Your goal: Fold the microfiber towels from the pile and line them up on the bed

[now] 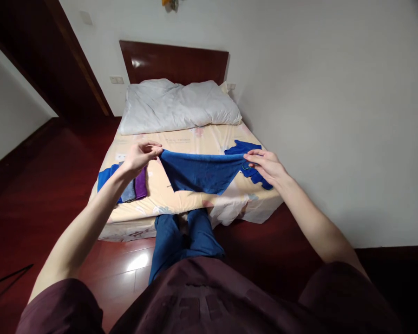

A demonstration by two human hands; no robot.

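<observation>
Blue towel (202, 171) stretched in the air between both hands, above the foot of the bed (181, 197); left hand (139, 157) pinches its left corner, right hand (266, 167) pinches the right corner; the middle sags to a point over the sheet. Folded stack (130, 188) of blue, grey and purple cloths lies under the left hand near the bed's left edge; another blue cloth (242, 147) lies crumpled beyond the right hand; duvet (179, 105) bunched at the headboard (174, 60); nothing between hands and towel.
</observation>
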